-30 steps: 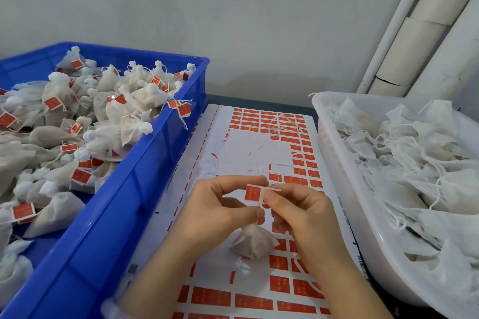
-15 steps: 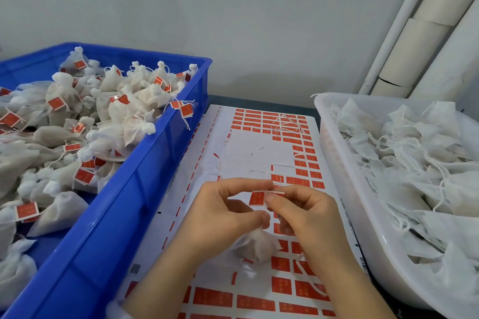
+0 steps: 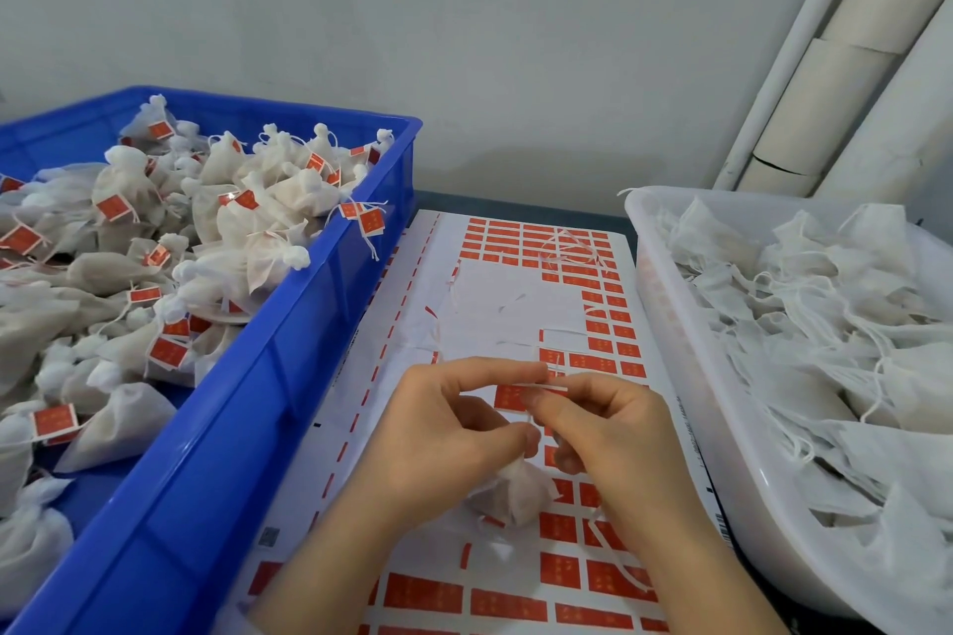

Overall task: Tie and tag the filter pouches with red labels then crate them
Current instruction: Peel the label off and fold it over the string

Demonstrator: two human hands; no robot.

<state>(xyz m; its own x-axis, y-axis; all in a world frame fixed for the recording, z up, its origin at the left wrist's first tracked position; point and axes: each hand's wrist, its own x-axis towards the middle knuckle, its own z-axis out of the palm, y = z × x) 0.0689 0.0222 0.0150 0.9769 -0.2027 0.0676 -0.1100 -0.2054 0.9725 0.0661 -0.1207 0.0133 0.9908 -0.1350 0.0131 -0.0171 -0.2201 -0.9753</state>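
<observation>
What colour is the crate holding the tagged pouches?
The crate is blue; the head view, the only one, shows it on the left.

A single head-worn wide-angle camera looked forward and down, close over the label sheet (image 3: 515, 304), between blue crate (image 3: 289, 376) and white tub (image 3: 670, 325).

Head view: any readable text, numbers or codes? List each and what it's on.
No text is legible.
Red label held above the pouch: pale print, blurred.
Labels on the sticker sheet: too small.
Sheet's right edge: dark print line and barcode, too small.
Sheet's lower left: square code, blurred.
Tags in the blue crate: too small.
</observation>
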